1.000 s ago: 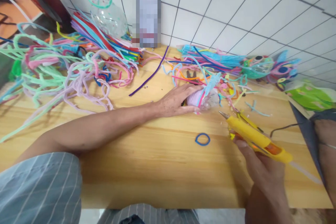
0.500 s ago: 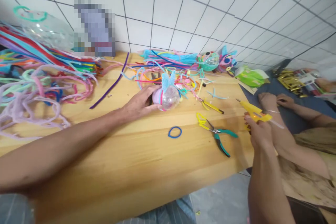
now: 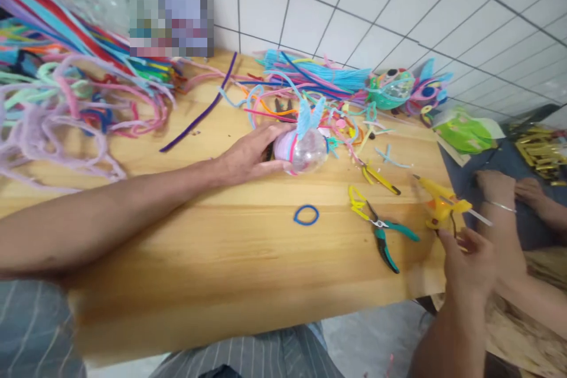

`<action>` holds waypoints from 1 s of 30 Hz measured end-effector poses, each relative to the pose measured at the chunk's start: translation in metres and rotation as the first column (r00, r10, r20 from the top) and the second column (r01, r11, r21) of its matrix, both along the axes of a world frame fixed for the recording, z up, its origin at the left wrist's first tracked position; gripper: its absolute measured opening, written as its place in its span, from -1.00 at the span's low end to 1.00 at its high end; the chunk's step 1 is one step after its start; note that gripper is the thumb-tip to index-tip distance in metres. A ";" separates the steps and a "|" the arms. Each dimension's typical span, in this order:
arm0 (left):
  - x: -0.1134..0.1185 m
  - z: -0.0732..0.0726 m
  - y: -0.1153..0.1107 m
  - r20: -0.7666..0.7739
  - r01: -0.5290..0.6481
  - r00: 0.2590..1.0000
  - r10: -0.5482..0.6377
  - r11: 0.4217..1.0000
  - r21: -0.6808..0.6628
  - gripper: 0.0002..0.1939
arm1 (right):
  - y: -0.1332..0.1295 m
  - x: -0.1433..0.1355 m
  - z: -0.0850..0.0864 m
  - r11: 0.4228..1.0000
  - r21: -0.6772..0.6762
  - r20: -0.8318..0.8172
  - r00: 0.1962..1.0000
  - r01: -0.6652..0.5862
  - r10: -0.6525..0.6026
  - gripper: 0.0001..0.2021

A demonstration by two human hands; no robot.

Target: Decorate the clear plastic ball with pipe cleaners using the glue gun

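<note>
My left hand (image 3: 257,153) is wrapped round the lilac end of a clear plastic bottle piece (image 3: 312,152), which has a pink ring and light-blue ears on it. At the table's right edge, my right hand (image 3: 472,260) is beside a yellow glue gun (image 3: 443,198) with a clear stick in its back. The fingertips are near the gun's lower part and its cable; whether they grip it is unclear. A blue ring (image 3: 306,215) lies in front of the bottle piece. Green-handled pliers (image 3: 380,225) lie between the ring and the glue gun.
Pipe cleaners (image 3: 66,106) are heaped at the left, and a light-blue bundle (image 3: 319,74) lies along the wall. A yellow cutter (image 3: 381,179) lies behind the pliers. Another person's arms (image 3: 502,218) are at the right, near a green packet (image 3: 465,133).
The view has shifted. My right hand has moved back from the glue gun's grip towards the table's front edge, its fingers loosened. My left hand still holds the bottle piece.
</note>
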State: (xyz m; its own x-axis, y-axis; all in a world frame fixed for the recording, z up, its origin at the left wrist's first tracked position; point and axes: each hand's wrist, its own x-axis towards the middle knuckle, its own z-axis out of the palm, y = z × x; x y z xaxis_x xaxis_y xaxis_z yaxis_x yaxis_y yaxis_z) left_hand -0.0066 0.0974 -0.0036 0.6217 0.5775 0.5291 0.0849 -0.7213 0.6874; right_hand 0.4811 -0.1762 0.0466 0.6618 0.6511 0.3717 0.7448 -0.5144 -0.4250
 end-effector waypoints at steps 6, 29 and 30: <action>0.004 -0.006 0.004 -0.007 0.002 1.000 -0.002 1.000 -0.011 -0.08 | 0.002 -0.144 0.012 0.915 -0.101 -0.184 0.911 -0.390 0.368 -0.64; 0.021 -0.013 0.002 -0.025 0.005 1.000 -0.005 1.000 0.007 -0.16 | 0.071 -0.234 -0.008 0.823 -0.274 -0.375 0.844 -0.497 0.385 -0.62; 0.021 -0.013 0.002 -0.026 0.002 1.000 -0.002 1.000 0.008 -0.17 | 0.072 -0.232 -0.006 0.830 -0.238 -0.402 0.829 -0.504 0.388 -0.61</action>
